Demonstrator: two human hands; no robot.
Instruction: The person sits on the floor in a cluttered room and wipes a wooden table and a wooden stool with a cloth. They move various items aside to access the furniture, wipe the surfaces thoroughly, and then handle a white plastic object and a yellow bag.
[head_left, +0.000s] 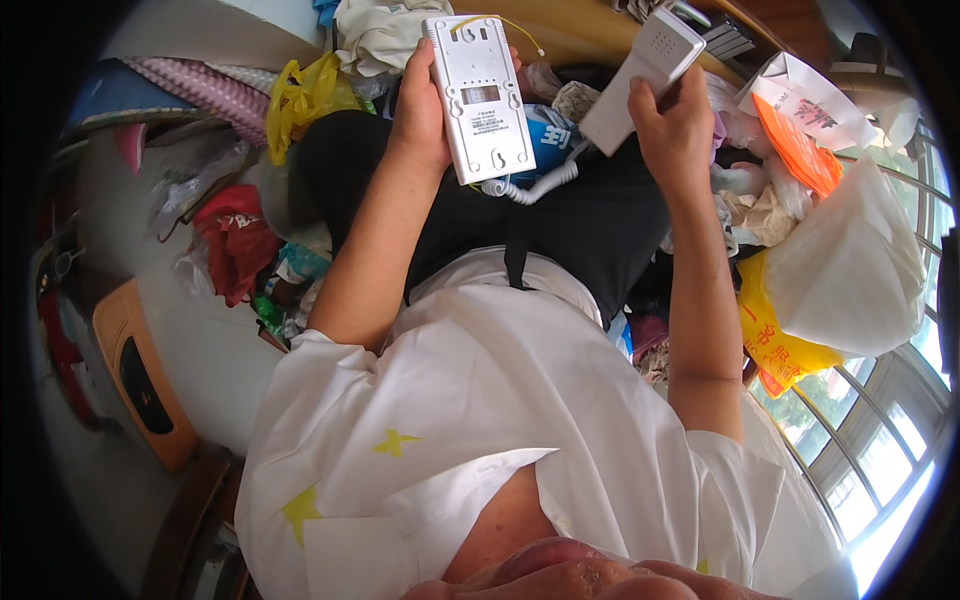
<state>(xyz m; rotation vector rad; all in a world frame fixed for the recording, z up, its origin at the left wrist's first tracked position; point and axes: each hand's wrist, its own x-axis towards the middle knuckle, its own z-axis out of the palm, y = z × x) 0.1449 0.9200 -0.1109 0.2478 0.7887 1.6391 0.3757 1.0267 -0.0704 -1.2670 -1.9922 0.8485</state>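
In my left hand (421, 112) is the white plastic base of a wall intercom phone (491, 97), its back turned up towards me. That back has keyhole mounting slots, a small rectangular window and printed writing. From its top edge trails a thin yellow wire (529, 36) with a small white plug. My right hand (671, 120) grips the white handset (637, 82), tilted, with the holes of one end piece facing up. A coiled white cord (534, 189) hangs between base and handset, above my lap in black trousers (600, 217).
Plastic bags and cloths crowd round my legs. A yellow bag (307, 97) lies to the left, near a red cloth bag (236, 240). On the right are an orange folded item (799, 146), a white bag (847, 262) and a barred window (862, 427). A wooden panel (570, 30) stands ahead.
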